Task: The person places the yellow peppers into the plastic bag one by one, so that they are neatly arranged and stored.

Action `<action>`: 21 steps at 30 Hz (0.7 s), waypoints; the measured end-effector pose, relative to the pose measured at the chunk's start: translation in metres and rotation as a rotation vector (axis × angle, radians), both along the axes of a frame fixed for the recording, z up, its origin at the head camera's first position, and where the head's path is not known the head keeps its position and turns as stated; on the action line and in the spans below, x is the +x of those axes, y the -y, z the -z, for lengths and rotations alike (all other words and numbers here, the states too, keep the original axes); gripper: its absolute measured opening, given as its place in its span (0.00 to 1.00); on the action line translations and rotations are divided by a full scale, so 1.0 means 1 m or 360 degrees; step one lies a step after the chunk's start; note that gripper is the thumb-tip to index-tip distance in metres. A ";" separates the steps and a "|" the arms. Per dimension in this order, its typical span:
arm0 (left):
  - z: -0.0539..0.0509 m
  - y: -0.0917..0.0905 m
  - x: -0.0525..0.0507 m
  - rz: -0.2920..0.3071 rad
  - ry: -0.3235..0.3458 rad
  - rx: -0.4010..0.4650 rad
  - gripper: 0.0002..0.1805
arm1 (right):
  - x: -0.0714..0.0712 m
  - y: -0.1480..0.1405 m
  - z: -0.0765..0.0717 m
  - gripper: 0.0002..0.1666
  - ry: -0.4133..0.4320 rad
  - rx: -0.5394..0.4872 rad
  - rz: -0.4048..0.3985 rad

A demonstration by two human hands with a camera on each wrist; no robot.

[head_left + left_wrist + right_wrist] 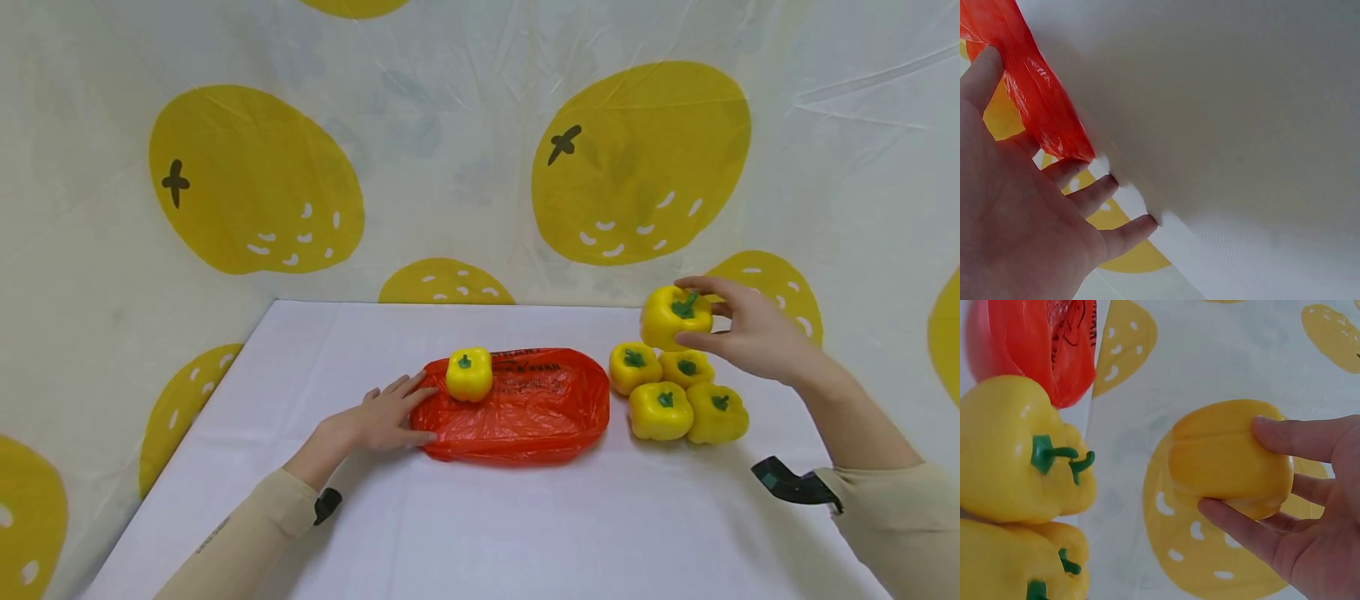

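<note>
Pinching a raised yellow bell pepper [662,321], the right hand [753,333] may slip on glossy skin; the left hand [384,417], spread against the red plastic bag [540,421], could drag it, toppling the pepper [470,381] atop

Beige sleeves [896,517] have black straps [798,485] at their cuffs [288,496], the left bearing dark marks [212,536].

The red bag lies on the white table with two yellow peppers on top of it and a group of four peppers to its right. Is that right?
Not quite: only one yellow pepper is on top of the red bag, as the head view shows. The bag does lie on the white table, with a group of four peppers to its right.
</note>
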State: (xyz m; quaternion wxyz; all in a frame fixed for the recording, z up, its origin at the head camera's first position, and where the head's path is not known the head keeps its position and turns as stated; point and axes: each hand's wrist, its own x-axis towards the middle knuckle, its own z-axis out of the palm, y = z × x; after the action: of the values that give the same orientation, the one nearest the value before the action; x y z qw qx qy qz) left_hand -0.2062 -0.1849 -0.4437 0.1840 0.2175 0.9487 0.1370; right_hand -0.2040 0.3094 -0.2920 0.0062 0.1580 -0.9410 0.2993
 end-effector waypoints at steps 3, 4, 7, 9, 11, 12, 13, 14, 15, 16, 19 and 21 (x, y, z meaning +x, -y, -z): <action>0.000 0.000 0.000 0.0005 -0.0001 0.0006 0.48 | 0.002 0.005 0.001 0.41 0.0027 -0.0014 -0.0006; 0.000 0.000 0.000 0.0006 -0.0002 0.0006 0.48 | 0.003 0.007 0.001 0.41 0.0036 -0.0014 -0.0004; 0.000 0.000 0.000 0.0011 -0.0006 0.0002 0.48 | 0.004 0.013 0.003 0.41 0.0037 -0.0024 -0.0027; 0.001 0.000 0.000 0.0012 -0.0009 0.0000 0.48 | 0.005 0.017 0.004 0.40 0.0016 -0.0022 -0.0046; 0.001 0.000 0.000 0.0010 -0.0010 0.0003 0.48 | 0.006 0.022 0.006 0.39 0.0002 -0.0040 -0.0069; 0.001 0.000 0.000 0.0009 -0.0011 0.0002 0.48 | 0.007 0.024 0.007 0.39 -0.0008 -0.0050 -0.0082; 0.000 0.000 0.000 0.0007 -0.0010 0.0007 0.48 | 0.007 0.026 0.008 0.39 -0.0015 -0.0058 -0.0091; 0.000 0.000 0.000 0.0006 -0.0007 0.0009 0.48 | 0.007 0.029 0.009 0.39 -0.0019 -0.0064 -0.0097; 0.000 0.000 0.000 0.0006 -0.0006 0.0010 0.48 | 0.008 0.031 0.010 0.39 -0.0019 -0.0077 -0.0112; -0.001 0.000 0.001 0.0006 -0.0004 0.0012 0.48 | 0.009 0.034 0.011 0.39 -0.0017 -0.0089 -0.0125; -0.001 -0.001 0.001 0.0007 -0.0007 0.0015 0.47 | 0.010 0.042 0.013 0.40 -0.0028 -0.0095 -0.0149; -0.002 -0.001 0.001 0.0007 -0.0012 0.0013 0.47 | 0.012 0.047 0.015 0.40 -0.0042 -0.0112 -0.0182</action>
State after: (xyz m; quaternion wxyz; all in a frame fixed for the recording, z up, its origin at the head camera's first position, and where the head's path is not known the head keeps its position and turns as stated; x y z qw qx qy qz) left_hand -0.2048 -0.1841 -0.4420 0.1799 0.2210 0.9483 0.1398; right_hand -0.1922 0.2622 -0.3067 0.0070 0.2151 -0.9192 0.3299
